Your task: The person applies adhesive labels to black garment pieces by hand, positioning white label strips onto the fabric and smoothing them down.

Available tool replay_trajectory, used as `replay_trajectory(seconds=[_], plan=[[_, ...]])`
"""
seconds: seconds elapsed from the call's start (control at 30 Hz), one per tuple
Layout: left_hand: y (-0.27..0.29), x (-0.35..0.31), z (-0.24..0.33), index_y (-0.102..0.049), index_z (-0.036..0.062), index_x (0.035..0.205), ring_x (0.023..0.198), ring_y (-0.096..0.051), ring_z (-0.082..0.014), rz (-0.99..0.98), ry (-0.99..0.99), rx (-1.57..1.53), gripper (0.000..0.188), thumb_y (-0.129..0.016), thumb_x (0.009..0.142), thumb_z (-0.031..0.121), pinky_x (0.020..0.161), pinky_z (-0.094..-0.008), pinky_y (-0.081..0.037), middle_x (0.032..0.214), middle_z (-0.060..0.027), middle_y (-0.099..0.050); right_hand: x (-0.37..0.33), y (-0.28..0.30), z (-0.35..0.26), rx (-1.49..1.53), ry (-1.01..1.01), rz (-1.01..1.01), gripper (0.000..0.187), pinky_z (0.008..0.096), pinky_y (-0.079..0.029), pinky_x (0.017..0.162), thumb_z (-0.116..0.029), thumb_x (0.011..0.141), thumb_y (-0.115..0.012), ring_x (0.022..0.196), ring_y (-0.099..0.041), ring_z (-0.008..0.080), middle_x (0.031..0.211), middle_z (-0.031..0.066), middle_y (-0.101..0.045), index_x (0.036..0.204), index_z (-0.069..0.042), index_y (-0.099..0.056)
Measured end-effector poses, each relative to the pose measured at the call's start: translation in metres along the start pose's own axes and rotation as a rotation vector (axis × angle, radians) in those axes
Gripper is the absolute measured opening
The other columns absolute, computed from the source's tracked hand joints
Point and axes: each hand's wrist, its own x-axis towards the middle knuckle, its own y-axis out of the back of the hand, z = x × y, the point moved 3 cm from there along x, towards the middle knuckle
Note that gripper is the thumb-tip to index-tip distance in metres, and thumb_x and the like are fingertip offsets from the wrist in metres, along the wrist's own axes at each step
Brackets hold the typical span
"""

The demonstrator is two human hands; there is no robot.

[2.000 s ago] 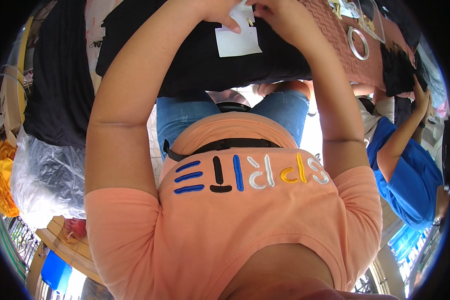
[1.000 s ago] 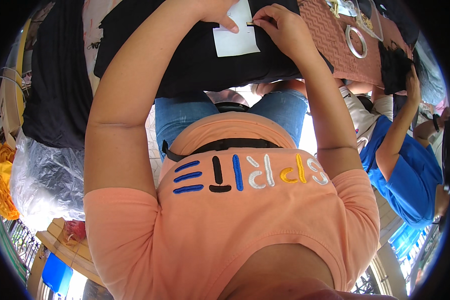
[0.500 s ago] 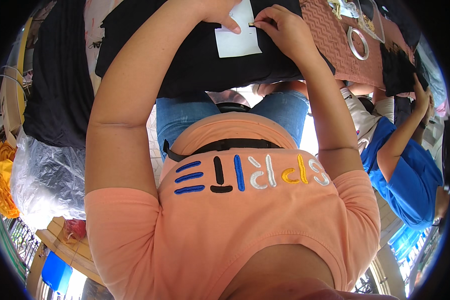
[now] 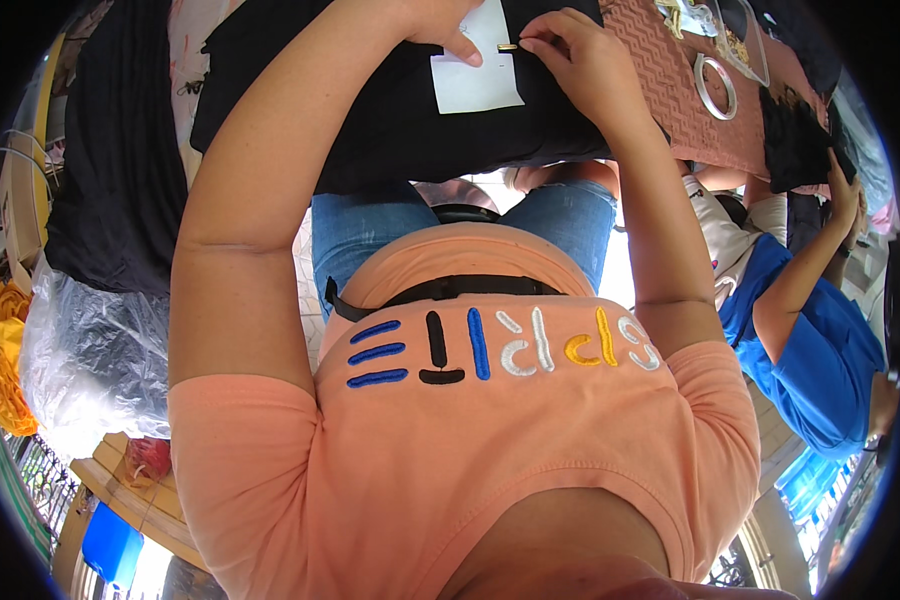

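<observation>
The left hand [image 4: 438,22] rests its thumb on a white paper [image 4: 478,92], while its other fingers run out at the upper edge, so I cannot tell how far they are closed. The paper lies on a black cloth [image 4: 370,130] spread in front of the person. At the paper's right side, a small gold-coloured piece [image 4: 507,47] lies across the edge, level with the left thumb. The right hand [image 4: 523,34] is just beside it, with bent fingers and the thumb tip close to the piece's outer end; whether they touch or grip it, I cannot tell.

To the right, the bench [image 4: 660,105] has a textured reddish-pink cover bearing a pale ring [image 4: 701,86] and a clear container [image 4: 760,55] with gold-coloured bits inside. Farther right, a co-worker in a blue shirt [image 4: 810,350] reaches toward another black cloth [image 4: 795,145].
</observation>
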Motion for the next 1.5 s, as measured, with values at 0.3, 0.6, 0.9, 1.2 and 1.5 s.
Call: replay_trajectory(seconds=[0.3,0.6,0.9,1.2,1.5], plan=[[0.004,-0.003,0.001,-0.028,-0.0088,0.154,0.152,-0.024,-0.0361,0.003,-0.008,-0.016,0.108,-0.075,0.081,0.056,0.123,-0.0414,-0.028,0.164,-0.0262,-0.020,-0.045,-0.016,-0.024,-0.079,0.361,0.023,0.031,0.0387,-0.053,0.086,-0.023,0.078,-0.080,0.103,-0.064,0.0255,0.109,0.0014,-0.068,0.106,-0.015,-0.072],[-0.009,0.017,-0.015,-0.030,-0.0088,0.153,0.153,-0.023,-0.0363,-0.013,-0.062,0.046,0.088,-0.062,0.095,0.050,0.125,-0.0361,-0.022,0.164,-0.0284,-0.020,-0.045,-0.027,-0.023,-0.103,0.440,0.023,0.023,0.0383,-0.054,0.085,-0.011,0.080,-0.071,0.100,-0.065,0.0243,0.106,-0.0002,-0.069,0.103,-0.014,-0.072],[0.000,0.012,-0.008,-0.031,-0.0088,0.153,0.153,-0.023,-0.0363,-0.038,-0.035,0.068,0.087,-0.063,0.095,0.048,0.124,-0.0382,-0.024,0.163,-0.0283,-0.021,-0.044,-0.029,-0.023,-0.080,0.432,0.070,0.018,0.0361,-0.057,0.080,-0.008,0.082,-0.066,0.097,-0.068,0.0246,0.104,-0.0004,-0.071,0.099,-0.013,-0.070],[-0.005,0.016,-0.014,-0.030,-0.0098,0.153,0.152,-0.025,-0.0370,-0.034,-0.063,0.081,0.092,-0.065,0.092,0.050,0.124,-0.0386,-0.024,0.163,-0.0293,-0.021,-0.041,-0.026,-0.023,-0.078,0.446,0.053,0.021,0.0365,-0.056,0.078,-0.006,0.079,-0.066,0.095,-0.068,0.0248,0.101,0.0001,-0.071,0.099,-0.014,-0.069],[0.008,0.005,0.000,-0.030,-0.0086,0.153,0.152,-0.026,-0.0359,-0.038,0.003,0.037,0.102,-0.071,0.085,0.056,0.122,-0.0405,-0.029,0.164,-0.0270,-0.021,-0.043,-0.027,-0.023,-0.076,0.385,-0.030,0.021,0.0353,-0.057,0.083,-0.004,0.079,-0.071,0.098,-0.070,0.0263,0.106,0.0034,-0.074,0.100,-0.010,-0.073]])
